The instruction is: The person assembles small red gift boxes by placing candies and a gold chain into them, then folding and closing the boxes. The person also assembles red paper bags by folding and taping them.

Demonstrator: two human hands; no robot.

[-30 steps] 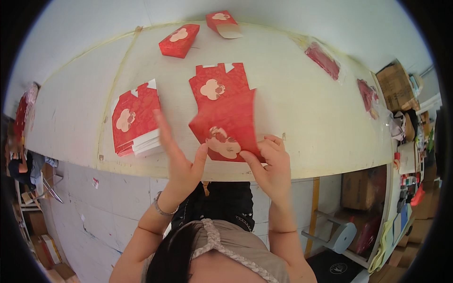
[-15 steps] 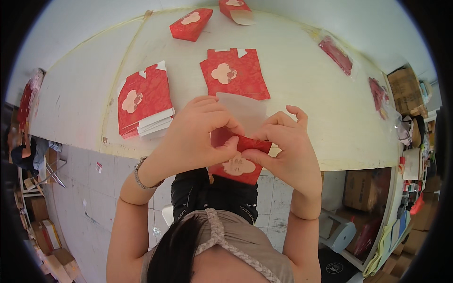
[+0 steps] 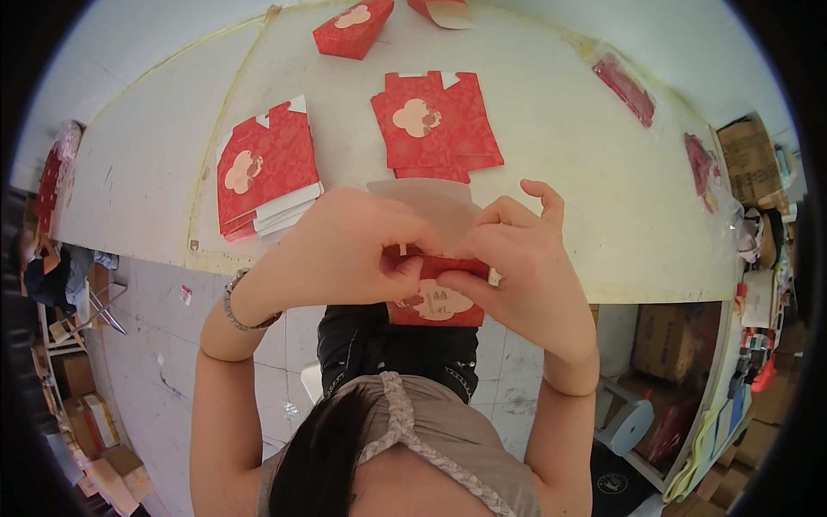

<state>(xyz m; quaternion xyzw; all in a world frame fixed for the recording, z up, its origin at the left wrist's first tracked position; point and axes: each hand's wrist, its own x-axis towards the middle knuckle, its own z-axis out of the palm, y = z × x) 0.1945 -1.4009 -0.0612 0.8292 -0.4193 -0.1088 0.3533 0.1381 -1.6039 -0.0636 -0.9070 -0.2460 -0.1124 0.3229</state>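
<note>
Red box (image 3: 435,297) lifted off bench (image 3: 560,129), held at bench's near edge.
Left hand (image 3: 345,250) and right hand (image 3: 517,267) both closed on it, pale flap (image 3: 426,202) now raised; half a second ago likewise gripped.

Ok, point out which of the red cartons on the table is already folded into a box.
The red box at the far edge, left of centre. It stands up with sides, while the stack and centre blank lie flat.

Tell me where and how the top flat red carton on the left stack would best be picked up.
Probably by the near right edge of the stack of flat red cartons, where the sheets fan out and overhang slightly, so a fingertip can slip under the top one. Come from the person's side with the left hand, which is nearest; both hands now hold the red box.
</note>
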